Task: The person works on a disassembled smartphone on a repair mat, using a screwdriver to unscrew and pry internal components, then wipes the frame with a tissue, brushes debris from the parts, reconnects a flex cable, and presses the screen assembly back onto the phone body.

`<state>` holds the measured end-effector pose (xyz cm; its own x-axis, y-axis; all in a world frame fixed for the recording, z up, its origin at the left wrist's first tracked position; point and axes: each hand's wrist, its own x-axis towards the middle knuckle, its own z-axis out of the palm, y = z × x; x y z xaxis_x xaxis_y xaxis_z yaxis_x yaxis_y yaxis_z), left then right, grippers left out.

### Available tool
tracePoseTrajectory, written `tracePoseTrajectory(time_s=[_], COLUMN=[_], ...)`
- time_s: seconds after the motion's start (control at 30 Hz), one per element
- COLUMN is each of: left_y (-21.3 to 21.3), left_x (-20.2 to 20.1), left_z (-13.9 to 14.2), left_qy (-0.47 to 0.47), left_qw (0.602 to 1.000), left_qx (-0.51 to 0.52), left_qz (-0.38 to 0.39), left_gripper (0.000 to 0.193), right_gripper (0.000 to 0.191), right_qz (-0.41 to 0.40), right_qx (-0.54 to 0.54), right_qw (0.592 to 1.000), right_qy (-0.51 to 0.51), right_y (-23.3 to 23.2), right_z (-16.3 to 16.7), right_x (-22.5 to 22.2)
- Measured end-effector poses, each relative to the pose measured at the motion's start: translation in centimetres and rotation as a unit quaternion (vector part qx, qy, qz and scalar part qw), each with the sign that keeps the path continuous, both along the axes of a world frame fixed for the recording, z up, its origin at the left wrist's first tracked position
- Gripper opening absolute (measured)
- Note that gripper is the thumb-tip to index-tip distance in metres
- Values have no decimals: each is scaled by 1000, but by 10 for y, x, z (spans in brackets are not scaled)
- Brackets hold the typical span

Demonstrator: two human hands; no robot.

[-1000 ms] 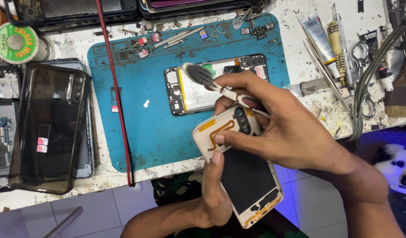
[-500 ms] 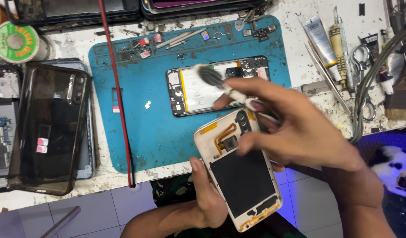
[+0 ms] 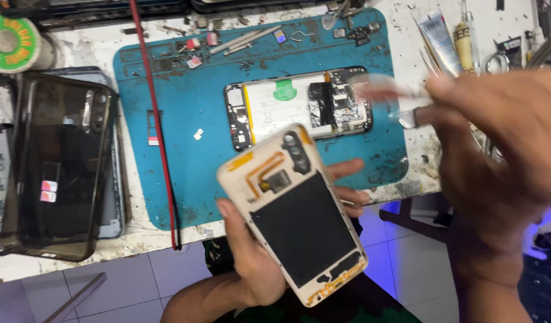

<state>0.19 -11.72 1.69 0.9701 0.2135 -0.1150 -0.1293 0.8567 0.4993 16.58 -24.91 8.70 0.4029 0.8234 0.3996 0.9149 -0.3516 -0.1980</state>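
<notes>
— What does the left hand (image 3: 251, 263) have?

— One phone back cover (image 3: 293, 212), cream-edged, inner side up. The grip pinches it by the long edges: thumb on the near edge, fingertips showing past the far one. It hangs tilted in the air just over the front edge of the desk (image 3: 66, 272), its camera end over the mat.

— And the right hand (image 3: 497, 149)?

— Blurred. Its grip is pressed together on one thin tool (image 3: 386, 90) with a pale, see-through look, pointing left toward the opened phone. What kind of tool it is, I cannot tell.

— How many phones?

— One opened phone (image 3: 299, 107) lies flat on the single blue mat (image 3: 186, 173), white battery and dark board showing, well apart from the cover. Left of the mat lies one dark smoked phone case (image 3: 57, 167) on top of another device.

— Anything else to count?

— One red cable (image 3: 156, 125) runs down the mat's left part. One spool of solder wire (image 3: 12, 42) sits at the top left corner. One tube (image 3: 437, 36) lies at the top right among tweezers. Small loose parts scatter along the mat's far edge, too small to count.
</notes>
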Motion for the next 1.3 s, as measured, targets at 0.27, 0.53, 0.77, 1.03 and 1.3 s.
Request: tracePoseTrajectory(time_s=[0.27, 0.53, 0.77, 1.03, 1.3], left_y=[19, -1, -1, 4, 23], left_x=[2, 4, 7, 4, -14], left_z=[4, -5, -8, -12, 12], left_qy=[-2, -62, -79, -34, 32], left_qw=[988, 962, 970, 958, 976], left_qx=[48, 19, 79, 48, 42], left_qz=[148, 264, 216, 280, 212], left_gripper=[115, 121, 117, 120, 112], right_gripper=[33, 36, 54, 38, 100], right_qz=[92, 9, 95, 49, -108], right_qx=[-39, 50, 2, -42, 174], right_qw=[987, 989, 980, 981, 906], right_qy=[127, 136, 176, 183, 371], right_y=[-13, -23, -23, -32, -42], right_z=[-5, -41, -28, -25, -63], right_x=[-27, -59, -62, -68, -78])
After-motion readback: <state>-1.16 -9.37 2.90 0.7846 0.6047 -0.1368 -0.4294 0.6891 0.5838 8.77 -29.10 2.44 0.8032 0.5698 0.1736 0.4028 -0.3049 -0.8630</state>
